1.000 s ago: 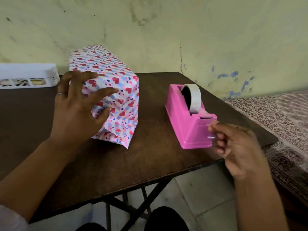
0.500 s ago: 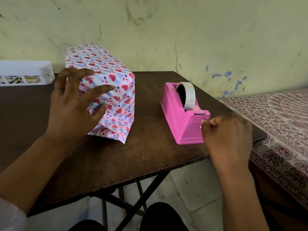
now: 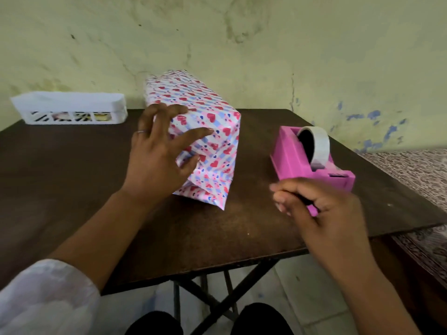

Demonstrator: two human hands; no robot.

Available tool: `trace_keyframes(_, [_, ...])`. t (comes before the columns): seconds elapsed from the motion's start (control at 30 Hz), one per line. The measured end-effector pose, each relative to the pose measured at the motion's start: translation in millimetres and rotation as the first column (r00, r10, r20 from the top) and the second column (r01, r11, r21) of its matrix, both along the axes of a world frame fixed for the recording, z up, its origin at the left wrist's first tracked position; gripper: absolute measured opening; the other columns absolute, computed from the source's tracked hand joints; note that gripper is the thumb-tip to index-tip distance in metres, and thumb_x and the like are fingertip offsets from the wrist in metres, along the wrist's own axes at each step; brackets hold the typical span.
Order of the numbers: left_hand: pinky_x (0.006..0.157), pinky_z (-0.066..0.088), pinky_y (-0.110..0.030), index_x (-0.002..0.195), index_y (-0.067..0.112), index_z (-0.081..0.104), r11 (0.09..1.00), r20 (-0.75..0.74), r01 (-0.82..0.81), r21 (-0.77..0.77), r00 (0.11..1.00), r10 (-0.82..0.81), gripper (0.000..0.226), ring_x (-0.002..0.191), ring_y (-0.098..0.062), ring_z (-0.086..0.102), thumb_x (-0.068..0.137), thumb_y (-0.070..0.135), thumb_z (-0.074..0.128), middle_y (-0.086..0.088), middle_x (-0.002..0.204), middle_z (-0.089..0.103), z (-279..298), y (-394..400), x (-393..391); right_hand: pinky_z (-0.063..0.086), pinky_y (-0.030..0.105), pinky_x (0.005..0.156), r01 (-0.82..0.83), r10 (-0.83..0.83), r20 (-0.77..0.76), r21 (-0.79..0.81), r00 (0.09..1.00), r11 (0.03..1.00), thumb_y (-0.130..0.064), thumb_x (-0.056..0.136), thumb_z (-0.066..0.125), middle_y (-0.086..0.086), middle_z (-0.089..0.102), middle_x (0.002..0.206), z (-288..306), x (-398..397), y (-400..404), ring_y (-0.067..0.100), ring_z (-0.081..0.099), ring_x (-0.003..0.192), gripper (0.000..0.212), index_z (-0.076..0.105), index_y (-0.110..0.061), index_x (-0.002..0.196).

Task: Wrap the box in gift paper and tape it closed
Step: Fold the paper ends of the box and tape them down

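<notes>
Box (image 3: 193, 141): wrapped in white paper printed with red and pink hearts and blue stripes; stands on the bench (image 3: 72, 189), toward the back, a little left of centre. The near end of the paper is folded in, with a loose flap lying on the bench top.

Left hand (image 3: 157, 160): spread over the near left corner of the box. Fingers (image 3: 174, 110) curl over the top edge; the thumb presses the folded paper on the near end. A ring shows on one finger. White sleeve (image 3: 43, 298) at the forearm.

Tape dispenser (image 3: 312, 165): pink, on the bench to the right of the box and apart from it. Holds a roll of pale tape (image 3: 319, 143) upright in its slot; cutter end faces the near edge.

Right hand (image 3: 321, 213): in front of the dispenser's near end, blurred. Fingers curled with the tips drawn together toward the thumb; whether a piece of tape is pinched between them cannot be told.

White basket (image 3: 70, 110): plastic, with cut-out sides, at the back left of the bench against the wall (image 3: 242, 44). Contents unclear.

Bench: dark brown top on crossed metal legs.

Wall: pale green, cracked, with blue flecks at the right.

Bed (image 3: 416, 170): patterned cover, right of the bench.
</notes>
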State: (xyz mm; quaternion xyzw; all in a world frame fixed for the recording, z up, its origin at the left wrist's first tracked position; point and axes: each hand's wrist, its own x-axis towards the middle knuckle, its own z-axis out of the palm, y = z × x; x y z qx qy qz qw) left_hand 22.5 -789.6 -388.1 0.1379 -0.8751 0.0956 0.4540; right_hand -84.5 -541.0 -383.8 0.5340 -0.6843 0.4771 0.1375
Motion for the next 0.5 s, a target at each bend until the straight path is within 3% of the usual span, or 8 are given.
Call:
trace_keyframes(0.03, [0.105, 0.03, -0.052, 0.122, 0.032, 0.058, 1.0, 0.009, -0.008, 0.008, 1.0, 0.008, 0.041, 0.133, -0.039, 0.032, 0.082, 0.041, 0.058, -0.012, 0.139, 0.042, 0.6, -0.8, 1.2, 0.048, 0.008, 0.064, -0.067, 0.068, -0.032, 0.036, 0.997, 0.997, -0.028, 0.087, 0.056, -0.019, 0.065, 0.075, 1.1, -0.4, -11.0, -0.001, 0.063, 0.067, 0.031, 0.067, -0.017, 0.114])
trace_keyframes(0.1, [0.104, 0.031, -0.052, 0.121, 0.033, 0.058, 1.0, 0.016, -0.008, 0.017, 1.0, 0.008, 0.041, 0.133, -0.038, 0.032, 0.081, 0.04, 0.06, -0.012, 0.139, 0.042, 1.5, -0.9, 0.5, 0.045, 0.005, 0.066, -0.145, 0.16, -0.093, 0.151, 0.983, 0.978, -0.022, 0.088, 0.06, -0.013, 0.061, 0.066, 3.0, -6.3, -29.3, 0.001, 0.06, 0.064, 0.057, 0.04, -0.026, 0.141])
trace_keyframes(0.17, [0.101, 0.034, -0.051, 0.12, 0.032, 0.059, 1.0, 0.01, -0.006, 0.013, 1.0, 0.006, 0.041, 0.132, -0.038, 0.032, 0.08, 0.039, 0.062, -0.011, 0.138, 0.043, 1.5, -1.3, 0.5, 0.045, 0.006, 0.067, -0.191, 0.224, -0.121, 0.24, 0.967, 0.952, -0.016, 0.088, 0.061, -0.007, 0.059, 0.065, 5.3, -14.8, -48.6, 0.005, 0.058, 0.063, 0.077, 0.017, -0.037, 0.147])
trace_keyframes(0.27, [0.098, 0.037, -0.051, 0.119, 0.033, 0.057, 1.0, 0.004, 0.0, 0.021, 1.0, 0.0, 0.041, 0.132, -0.036, 0.03, 0.079, 0.039, 0.062, -0.011, 0.139, 0.044, 1.2, -1.6, 0.2, 0.044, 0.006, 0.068, -0.195, 0.267, -0.218, 0.304, 0.939, 0.933, -0.021, 0.09, 0.054, -0.007, 0.056, 0.067, 10.1, -22.7, -75.7, 0.005, 0.056, 0.065, 0.077, 0.003, -0.043, 0.143])
trace_keyframes(0.37, [0.097, 0.038, -0.054, 0.116, 0.029, 0.056, 1.0, -0.01, 0.014, 0.017, 1.0, -0.014, 0.039, 0.131, -0.037, 0.029, 0.079, 0.041, 0.062, -0.013, 0.139, 0.044, -0.9, -4.0, -0.7, 0.04, 0.001, 0.07, -0.184, 0.297, -0.27, 0.375, 0.916, 0.909, -0.021, 0.093, 0.052, -0.014, 0.055, 0.074, 15.2, -24.9, -99.5, -0.008, 0.055, 0.066, 0.079, -0.006, -0.044, 0.142])
trace_keyframes(0.43, [0.097, 0.039, -0.055, 0.115, 0.026, 0.058, 1.0, -0.01, 0.005, 0.014, 1.0, -0.005, 0.039, 0.132, -0.038, 0.03, 0.079, 0.041, 0.063, -0.014, 0.14, 0.044, -3.0, -5.9, -1.2, 0.044, 0.012, 0.081, -0.172, 0.303, -0.276, 0.414, 0.912, 0.894, -0.02, 0.095, 0.051, -0.002, 0.067, 0.096, 17.1, -26.6, -111.6, 0.003, 0.062, 0.08, 0.076, -0.006, -0.04, 0.141])
trace_keyframes(0.5, [0.097, 0.04, -0.055, 0.118, 0.027, 0.054, 1.0, -0.01, -0.008, 0.002, 1.0, 0.008, 0.044, 0.132, -0.039, 0.03, 0.079, 0.042, 0.066, -0.014, 0.14, 0.043, -4.3, -7.2, -2.0, 0.045, 0.024, 0.089, -0.152, 0.3, -0.298, 0.432, 0.906, 0.889, -0.026, 0.096, 0.044, 0.009, 0.065, 0.117, 18.2, -26.5, -120.0, 0.019, 0.064, 0.096, 0.068, -0.006, -0.038, 0.139])
